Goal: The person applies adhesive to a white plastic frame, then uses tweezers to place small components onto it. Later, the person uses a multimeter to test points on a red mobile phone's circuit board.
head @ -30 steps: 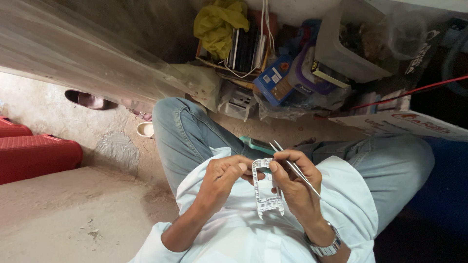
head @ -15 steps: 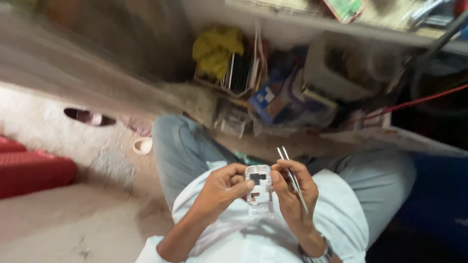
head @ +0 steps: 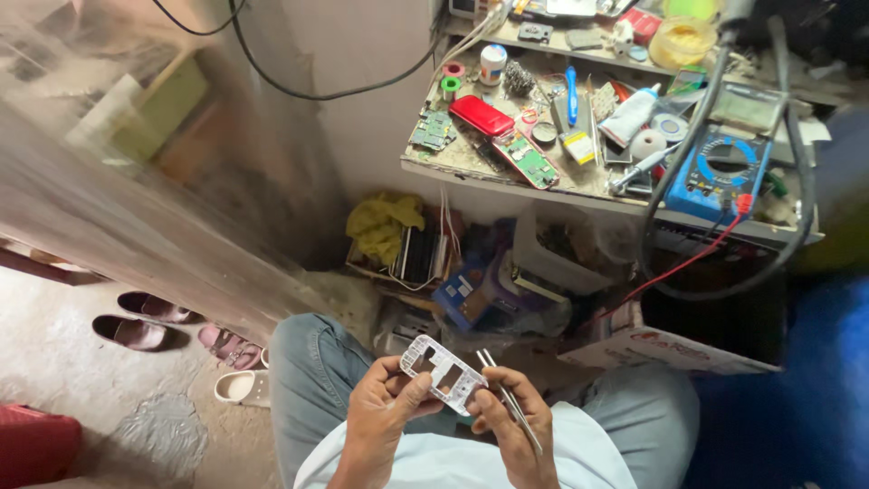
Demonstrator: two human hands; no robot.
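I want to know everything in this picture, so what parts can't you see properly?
All in the head view:
- Underside of the white phone frame: it faces away, and the left hand and right hand cover its edges.
- Tweezers: the lower end is hidden in the right hand.
- Small parts on the workbench: too small to tell apart.
- Blue area at right: blurred.
- Red thing at bottom left: cut off by the edge.

Two hands point(head: 389, 417) hold one phone frame point(head: 444, 373) and one pair of tweezers point(head: 509, 398); four sandals point(head: 145, 308) lie on the floor left of them.
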